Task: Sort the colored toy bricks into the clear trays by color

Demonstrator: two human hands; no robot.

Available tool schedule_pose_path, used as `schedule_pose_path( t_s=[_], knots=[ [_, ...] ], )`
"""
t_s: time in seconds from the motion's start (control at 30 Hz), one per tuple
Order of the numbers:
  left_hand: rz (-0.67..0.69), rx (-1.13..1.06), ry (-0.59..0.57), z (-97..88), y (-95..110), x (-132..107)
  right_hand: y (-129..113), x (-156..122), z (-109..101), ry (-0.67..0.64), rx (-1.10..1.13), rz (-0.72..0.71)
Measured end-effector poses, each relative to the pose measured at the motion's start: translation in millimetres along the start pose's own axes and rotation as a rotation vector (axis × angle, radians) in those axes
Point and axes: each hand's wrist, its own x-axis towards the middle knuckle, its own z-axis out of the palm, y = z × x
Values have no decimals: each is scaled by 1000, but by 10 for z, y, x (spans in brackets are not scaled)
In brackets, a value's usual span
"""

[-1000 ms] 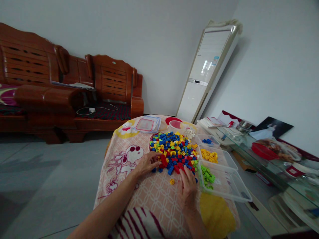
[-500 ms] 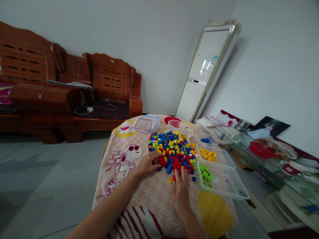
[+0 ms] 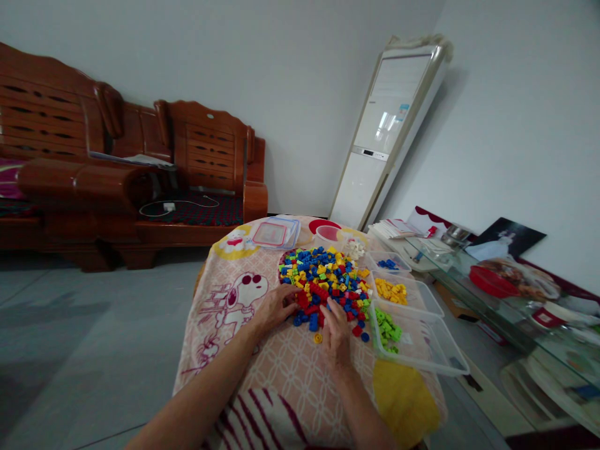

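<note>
A heap of small plastic building bricks [image 3: 323, 265] in red, blue, yellow and green lies on the cloth-covered round table. My left hand [image 3: 276, 306] is at its near left edge, thumb and index finger curled about a red brick [image 3: 304, 301]. On the near side my right hand [image 3: 336, 337] has its fingers stretched out, tips touching red bricks; what lies under them is hidden. A longer red piece [image 3: 319, 290] rests on the heap between the hands. A blue brick [image 3: 314, 322] and a round yellow piece [image 3: 317, 338] lie at the near edge.
Right of the heap stand clear trays with green bricks [image 3: 387, 328], yellow bricks [image 3: 392, 291] and blue bricks [image 3: 387, 264]. White pieces [image 3: 355, 249] and a tub [image 3: 328, 235] are behind, lids [image 3: 276, 232] at back left. A glass table [image 3: 497, 306] adjoins on the right.
My right hand has moved slightly up and left along the heap's near edge, and red bricks there have shifted left. The left hand stays nearly in place.
</note>
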Motion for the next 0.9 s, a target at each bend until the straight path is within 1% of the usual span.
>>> schedule_pose_path(
  t_s=[0.1, 0.13, 0.2, 0.37, 0.5, 0.57, 0.77, 0.9],
  knots=[
    [-13, 23, 6, -9, 21, -1, 63, -37, -70, 170, -63, 75],
    [-15, 29, 11, -12, 28, 0, 91, -47, -89, 202, -85, 98],
    [-19, 37, 17, -19, 43, 1, 146, -64, -113, 226, -121, 130],
    [-42, 35, 16, -26, 63, -2, 237, -86, -102, 221, -216, 164],
    [-51, 34, 17, -27, 60, -1, 258, -94, -89, 170, -291, 232],
    [-42, 40, 23, -29, 56, 1, 249, -98, -96, 160, -288, 242],
    [-29, 56, 20, -23, 29, -1, 193, -118, -141, 211, -223, 236],
    [-15, 64, 26, -4, -19, -2, 186, -114, -135, 196, -217, 195]
  ],
)
